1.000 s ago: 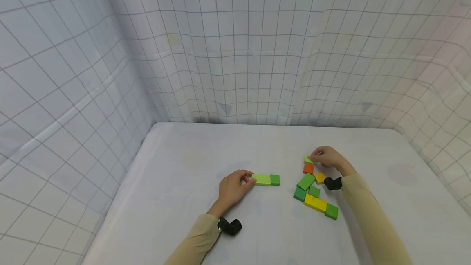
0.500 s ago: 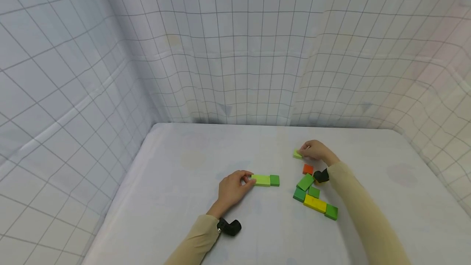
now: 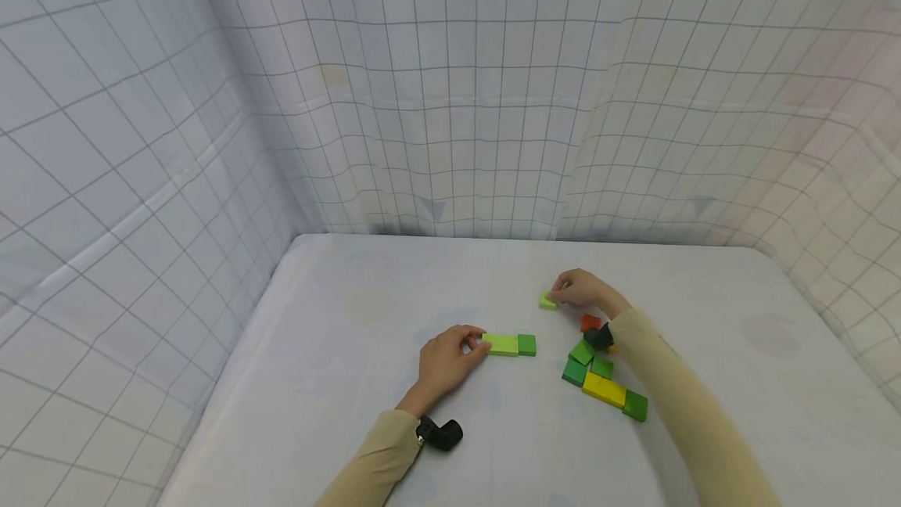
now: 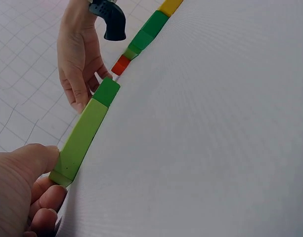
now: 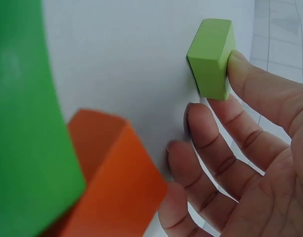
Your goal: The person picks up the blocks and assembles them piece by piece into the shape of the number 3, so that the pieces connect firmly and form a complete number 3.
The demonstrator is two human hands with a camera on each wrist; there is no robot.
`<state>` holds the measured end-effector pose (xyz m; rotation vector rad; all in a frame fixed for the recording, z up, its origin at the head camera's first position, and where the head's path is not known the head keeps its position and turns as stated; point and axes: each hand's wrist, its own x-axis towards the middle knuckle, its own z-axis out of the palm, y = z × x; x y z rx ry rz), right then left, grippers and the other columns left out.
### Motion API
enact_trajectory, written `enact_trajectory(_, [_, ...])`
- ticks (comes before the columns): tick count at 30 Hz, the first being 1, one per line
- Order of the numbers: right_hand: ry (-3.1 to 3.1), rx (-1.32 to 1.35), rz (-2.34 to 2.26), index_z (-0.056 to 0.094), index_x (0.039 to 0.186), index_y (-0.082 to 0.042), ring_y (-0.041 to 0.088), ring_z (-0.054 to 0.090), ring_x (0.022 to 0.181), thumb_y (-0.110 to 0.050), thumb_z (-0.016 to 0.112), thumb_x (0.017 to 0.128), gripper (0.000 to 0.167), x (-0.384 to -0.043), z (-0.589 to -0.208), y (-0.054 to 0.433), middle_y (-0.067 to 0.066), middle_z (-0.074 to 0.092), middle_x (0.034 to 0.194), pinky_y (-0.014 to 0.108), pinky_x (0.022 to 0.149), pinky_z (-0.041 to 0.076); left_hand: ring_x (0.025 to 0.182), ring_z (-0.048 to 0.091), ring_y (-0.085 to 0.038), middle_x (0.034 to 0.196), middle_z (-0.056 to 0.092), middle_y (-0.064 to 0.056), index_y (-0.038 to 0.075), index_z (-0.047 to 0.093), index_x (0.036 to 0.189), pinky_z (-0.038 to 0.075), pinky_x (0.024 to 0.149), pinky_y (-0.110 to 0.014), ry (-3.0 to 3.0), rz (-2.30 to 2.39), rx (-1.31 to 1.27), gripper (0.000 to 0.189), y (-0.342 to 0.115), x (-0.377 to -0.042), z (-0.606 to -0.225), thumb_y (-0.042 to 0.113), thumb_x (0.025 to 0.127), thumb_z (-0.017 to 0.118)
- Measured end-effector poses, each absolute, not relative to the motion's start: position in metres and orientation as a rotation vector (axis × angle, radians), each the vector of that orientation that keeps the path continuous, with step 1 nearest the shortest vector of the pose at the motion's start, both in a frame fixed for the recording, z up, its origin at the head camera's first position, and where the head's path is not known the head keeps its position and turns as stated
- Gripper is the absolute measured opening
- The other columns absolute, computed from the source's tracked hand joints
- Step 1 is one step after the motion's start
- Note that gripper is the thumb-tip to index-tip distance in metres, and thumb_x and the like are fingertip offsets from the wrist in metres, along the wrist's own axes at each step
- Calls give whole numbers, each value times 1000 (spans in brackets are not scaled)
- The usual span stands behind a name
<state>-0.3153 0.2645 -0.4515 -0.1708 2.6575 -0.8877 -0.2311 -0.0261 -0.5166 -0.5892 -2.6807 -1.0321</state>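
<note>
Head view: your left hand (image 3: pixel 443 358) grasps the left end of a long lime block (image 3: pixel 501 345), which lies on the white table (image 3: pixel 338 397) with its right end touching a small green block (image 3: pixel 526 345). Farther back and to the right, your right hand (image 3: pixel 582 289) pinches a small lime block (image 3: pixel 547 301); the right wrist view shows your thumb and index finger on it, your other fingers loosely bent below. I cannot tell whether that block touches the table. Just in front of your right hand is an orange block (image 3: pixel 590 323). Nearer you, a slanted green block (image 3: pixel 580 351) lies against a dark green block (image 3: pixel 574 372), and a yellow block (image 3: pixel 604 390) meets an end green block (image 3: pixel 636 405). Gridded cloth (image 3: pixel 493 100) hangs behind.
</note>
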Motion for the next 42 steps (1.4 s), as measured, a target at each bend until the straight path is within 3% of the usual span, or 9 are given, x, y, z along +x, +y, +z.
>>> enact_trajectory(15, [2579,-310,-920,65,87,-9,19,48,78,-26,67,89,17,-297,-459,245,3,59,83,32,69,39,58,44,1,77,56,16,20,72,104,34,53,-21,-2689,-1020,-586,26,-25,-230,-516,40,88,64])
enact_trajectory(29, [2574,-292,-907,63,89,-12,19,44,75,-30,68,89,19,-285,-461,239,3,57,85,32,64,33,58,45,0,77,56,16,19,72,104,34,53,-22,-2687,-1030,-592,28,-25,-231,-517,41,89,64])
enact_trajectory(42, [2580,-323,-896,63,90,-11,18,46,75,-31,66,90,20,-282,-460,239,2,57,83,32,66,36,58,45,0,77,57,16,19,72,104,34,53,-22,-2685,-1023,-590,28,-25,-231,-515,41,89,64])
